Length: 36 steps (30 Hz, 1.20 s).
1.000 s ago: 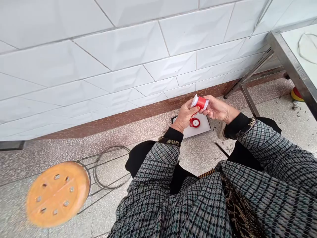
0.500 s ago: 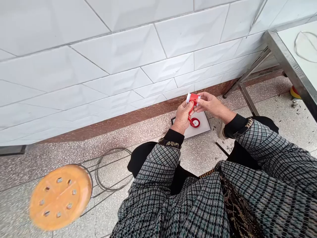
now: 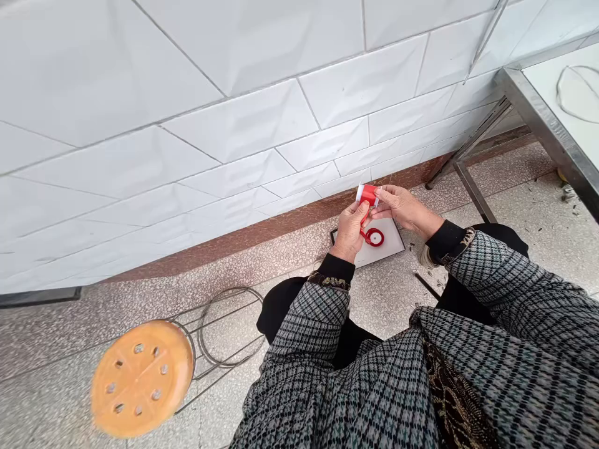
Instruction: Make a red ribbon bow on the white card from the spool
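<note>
A small white-rimmed spool of red ribbon (image 3: 369, 194) is held up between my two hands. My left hand (image 3: 350, 229) is closed on it from the left and below, with the thumb pressed near its lower edge. From the right, the fingers of my right hand (image 3: 402, 207) grip its other end. A red strip hangs under my left thumb. Just below lies a red ring with a pale centre (image 3: 375, 237), on a white dark-edged board or tray (image 3: 390, 242) on the floor. Whether the strip joins the ring, I cannot tell.
An orange stool (image 3: 143, 377) with thin metal legs stands at the lower left. At the right is a metal-framed table (image 3: 545, 112) with a thin white cord on top. White wall tiles (image 3: 262, 118) rise ahead. Small dark scraps are scattered on the speckled floor.
The view has shifted, so the stool, hands and board appear slightly farther right and lower. Both hands still hold the spool, which shows a little more of its red side.
</note>
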Tool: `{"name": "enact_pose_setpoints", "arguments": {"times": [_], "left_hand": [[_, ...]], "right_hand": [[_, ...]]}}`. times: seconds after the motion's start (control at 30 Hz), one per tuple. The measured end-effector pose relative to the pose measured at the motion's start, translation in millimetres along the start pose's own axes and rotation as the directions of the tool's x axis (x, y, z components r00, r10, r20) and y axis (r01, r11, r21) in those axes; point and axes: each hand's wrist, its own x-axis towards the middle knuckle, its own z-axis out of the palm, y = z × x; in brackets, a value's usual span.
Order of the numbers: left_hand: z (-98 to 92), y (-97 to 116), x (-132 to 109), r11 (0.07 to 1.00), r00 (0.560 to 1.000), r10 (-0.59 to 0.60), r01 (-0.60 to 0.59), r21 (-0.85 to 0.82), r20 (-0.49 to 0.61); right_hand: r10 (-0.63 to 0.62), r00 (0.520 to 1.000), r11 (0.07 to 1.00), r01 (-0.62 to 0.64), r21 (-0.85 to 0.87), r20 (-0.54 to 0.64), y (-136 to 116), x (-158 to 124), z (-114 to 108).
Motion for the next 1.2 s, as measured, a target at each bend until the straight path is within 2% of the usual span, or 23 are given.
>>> {"name": "enact_pose_setpoints", "arguments": {"times": [0.2,0.43,0.7,0.83,0.97,1.07,1.13,1.2], "left_hand": [[-7.0,-2,1,0.999,1.0,0.023,-0.024,0.044,0.002],[-13.2,-3,2,0.982,0.999,0.049,-0.046,0.182,-0.014],[-19.4,-3,9,0.973,0.985,0.142,-0.157,0.172,0.095],[-23.1,0,9,0.975,0.983,0.103,-0.129,0.178,0.15],[-20.4,1,5,0.99,0.986,0.056,-0.075,0.12,0.157],[-16.3,2,3,0.995,0.991,0.047,-0.057,0.08,0.127],[-14.6,3,3,0.995,0.994,0.06,-0.067,0.076,0.094],[-14.1,3,4,0.993,0.995,0.078,-0.084,0.087,0.07]], "right_hand": [[0.021,1.0,0.999,-0.022,0.028,0.013,3,5,-2],[0.095,0.993,0.99,-0.102,0.097,0.068,4,7,-6],[0.222,0.973,0.957,-0.229,0.179,0.061,-1,4,-5],[0.273,0.955,0.925,-0.294,0.24,0.114,0,5,-6],[0.344,0.92,0.91,-0.377,0.175,0.19,1,5,-7],[0.278,0.941,0.953,-0.296,0.071,0.194,1,1,-7],[0.133,0.978,0.99,-0.138,0.017,0.159,0,-3,-6],[0.003,0.993,0.999,0.002,-0.047,0.118,0,-5,-4]]}}
